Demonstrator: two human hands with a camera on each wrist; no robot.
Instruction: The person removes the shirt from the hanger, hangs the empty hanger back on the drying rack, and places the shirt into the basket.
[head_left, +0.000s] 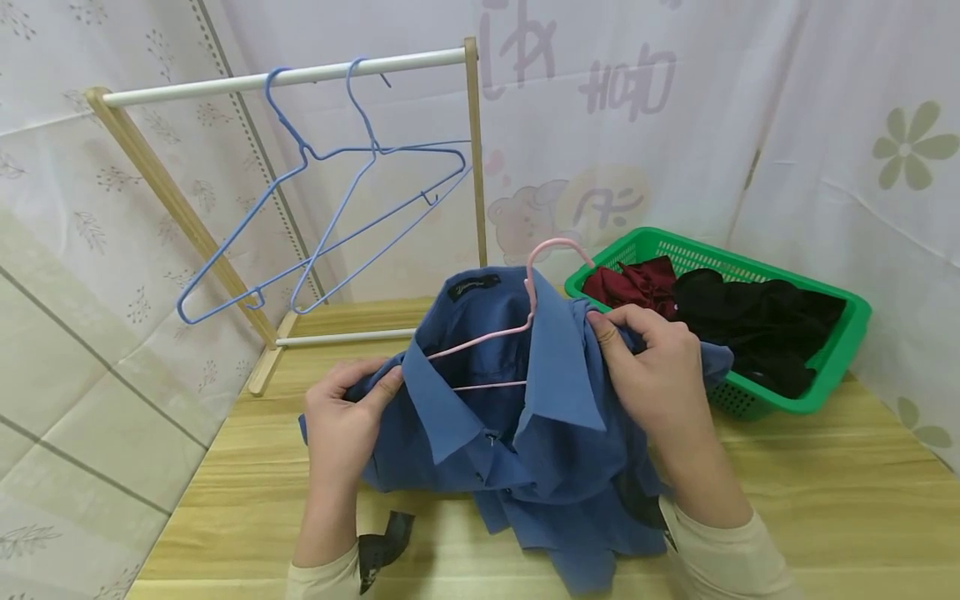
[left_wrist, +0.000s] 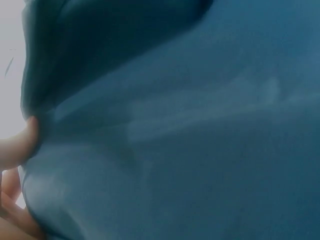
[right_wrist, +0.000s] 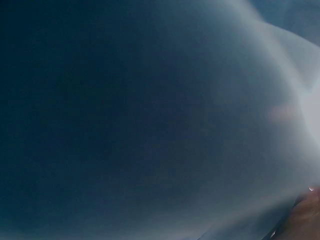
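A blue collared shirt (head_left: 465, 450) is held up over the table between both hands, its collar spread wide. Inside the neck sits a pink hanger (head_left: 491, 335), its hook rising past the right collar flap. My left hand (head_left: 345, 417) pinches the shirt's shoulder on the left, thumb in front. On the other side my right hand (head_left: 652, 362) grips the opposite shoulder beside the collar. The hanger's ends are hidden under the cloth. Blue fabric (left_wrist: 190, 150) fills most of the left wrist view, with the thumb at its left edge; dark blue fabric (right_wrist: 140, 125) fills the right wrist view.
A rack (head_left: 225, 87) with a white rail and wooden posts stands at the back left. Two blue hangers (head_left: 303, 150) hang from it. Behind the right hand, a green basket (head_left: 843, 342) holds dark red cloth (head_left: 637, 283) and black cloth (head_left: 750, 325).
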